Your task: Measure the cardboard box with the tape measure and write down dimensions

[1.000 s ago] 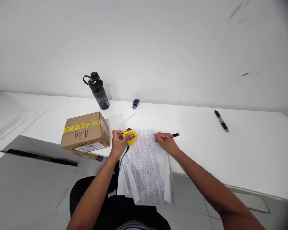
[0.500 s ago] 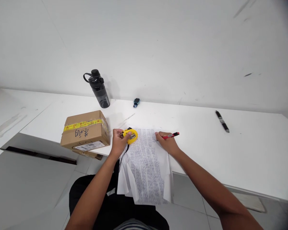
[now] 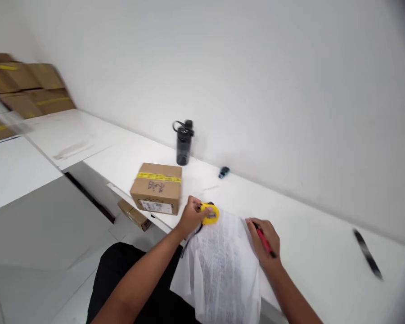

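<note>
My left hand (image 3: pixel 191 216) is closed around a yellow tape measure (image 3: pixel 210 214), held over the top left part of a printed sheet (image 3: pixel 219 261). A dark wrist strap trails from the tape measure. The sheet is white with dense rows of bluish print, and it hangs over the table's front edge toward my lap. At the sheet's top right, my right hand (image 3: pixel 265 238) grips a red marker (image 3: pixel 265 242) with a dark end. The marker's writing tip is hidden by my fingers, and the view is blurred.
Left of my hands sits a taped cardboard box (image 3: pixel 158 186) near the front edge. Behind it stands a dark water bottle (image 3: pixel 183 144), with a small blue-black watch-like object (image 3: pixel 224 172) by the wall. A black marker (image 3: pixel 367 253) lies right. Stacked cartons (image 3: pixel 37 85) fill the far left.
My view has swung left and tilted, so things appear farther right and lower, and stacked cartons have come into sight. Both hands keep their holds; the red marker now points down toward my wrist.
</note>
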### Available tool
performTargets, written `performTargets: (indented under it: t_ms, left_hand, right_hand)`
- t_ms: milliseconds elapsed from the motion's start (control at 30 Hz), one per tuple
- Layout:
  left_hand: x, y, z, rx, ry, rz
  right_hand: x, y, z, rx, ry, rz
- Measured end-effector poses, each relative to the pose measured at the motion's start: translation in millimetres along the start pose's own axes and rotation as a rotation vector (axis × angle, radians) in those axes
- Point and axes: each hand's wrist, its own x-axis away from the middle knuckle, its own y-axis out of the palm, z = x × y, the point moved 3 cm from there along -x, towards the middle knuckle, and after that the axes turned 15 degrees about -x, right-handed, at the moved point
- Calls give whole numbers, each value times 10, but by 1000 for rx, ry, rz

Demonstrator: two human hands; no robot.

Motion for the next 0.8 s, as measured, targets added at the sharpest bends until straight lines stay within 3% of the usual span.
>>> performTargets:
  t_ms: [100,200,300,400,467,567,667,733,800]
  left_hand:
    - [53,-19,-17,-17,11,23]
    - [180,-70,30,-160,35,74]
    - [403,-93,171,-215,61,94]
    - [655,-116,436,40,150,73]
    - [802,-217,671,217,271,71]
    - [945,-610,1001,251,487,188]
    - [956,-1210,1139,-53,588,522]
    - [876,-1599,1054,-223,445,761]
    - [746,-1880,855,-284,190,864]
  right_hand:
    - [-55,73,175,103,-1,-70]
    - [-76,105,125,114,-17,-60]
    - [-5,211,-212,-91,-8,-222]
    - [143,431,-734,-484,42,-519]
    - [226,583,-1122,-669,41,-624]
    - [221,820,-1704,-687,-23,-647]
    - [6,1098,-2294,-575,-163,-604]
    - [-190,1348,-2674,-449,-324,-702]
    - [-367,1636,-2970,-283,-441,-860]
